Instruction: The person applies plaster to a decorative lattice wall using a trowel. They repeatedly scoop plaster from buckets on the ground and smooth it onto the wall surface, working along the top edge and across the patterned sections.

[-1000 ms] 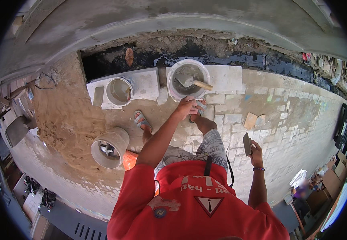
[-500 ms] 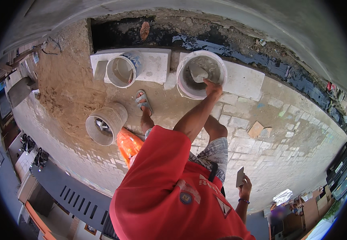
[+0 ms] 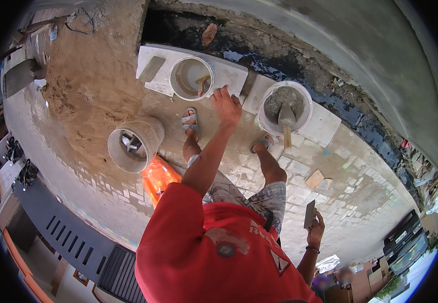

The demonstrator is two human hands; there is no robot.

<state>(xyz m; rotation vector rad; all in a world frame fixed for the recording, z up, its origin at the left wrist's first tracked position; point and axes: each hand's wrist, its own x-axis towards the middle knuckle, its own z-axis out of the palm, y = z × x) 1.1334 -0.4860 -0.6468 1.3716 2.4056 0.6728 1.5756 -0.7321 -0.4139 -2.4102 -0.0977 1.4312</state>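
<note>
My left hand reaches toward the small white bucket, just below and right of its rim, with fingers loosely bent and apart. That bucket holds murky water and a wooden-handled tool. The larger white bucket, to the right, holds grey mortar and a trowel, its wooden handle resting over the near rim. My right hand, down at the right beside my body, grips a flat grey rectangular float. Both buckets stand on pale slabs.
A dark drainage ditch runs behind the slabs below a concrete wall. Sand lies left. A large bucket and orange bag stand by my left foot. Motorbikes, a car and blurred people are farther back.
My left hand has left the trowel in the mortar bucket and moved left toward the small bucket. The trowel's handle now points toward me. The view has shifted.
</note>
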